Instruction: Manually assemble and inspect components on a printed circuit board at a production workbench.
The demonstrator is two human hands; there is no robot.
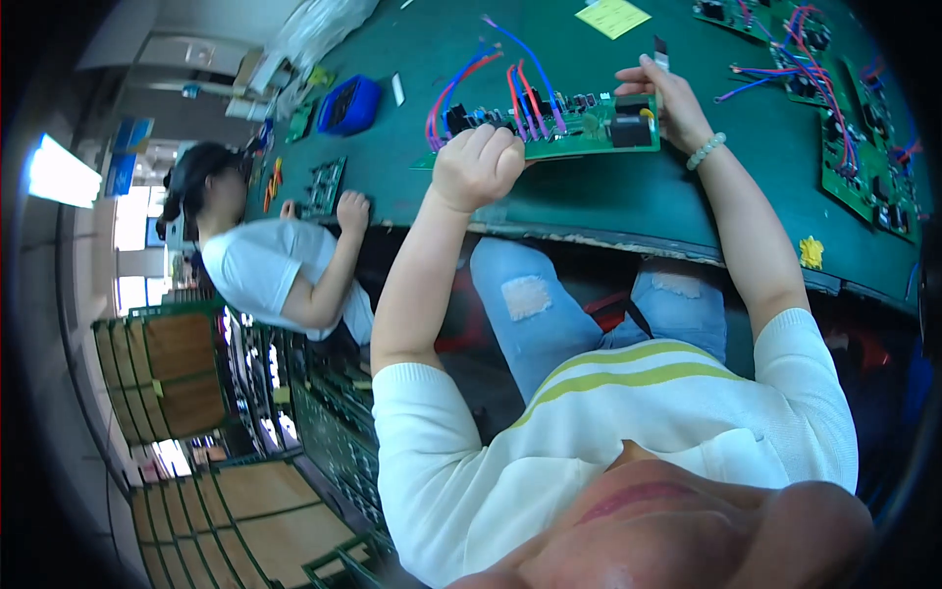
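A green circuit board [589, 145] is in front of me near the table edge, its near side tilted up. Red, blue and purple wires [525, 103] rise from it, and black blocks [630, 126] sit at its right end. My left hand [478, 167] is closed in a fist on its near left edge; the fingertips are hidden. Beside the right end is my right hand [677, 103], fingers bent. From it sticks up a small flat brush-like tool [661, 59] with a dark tip and silvery band; its handle is hidden.
More wired circuit boards [849, 162] lie at the right. A yellow paper [612, 17] and a blue case [350, 105] are on the green table [579, 224]. A yellow lump [811, 252] lies near the edge. At left, a co-worker [285, 265] sits by another board [324, 187].
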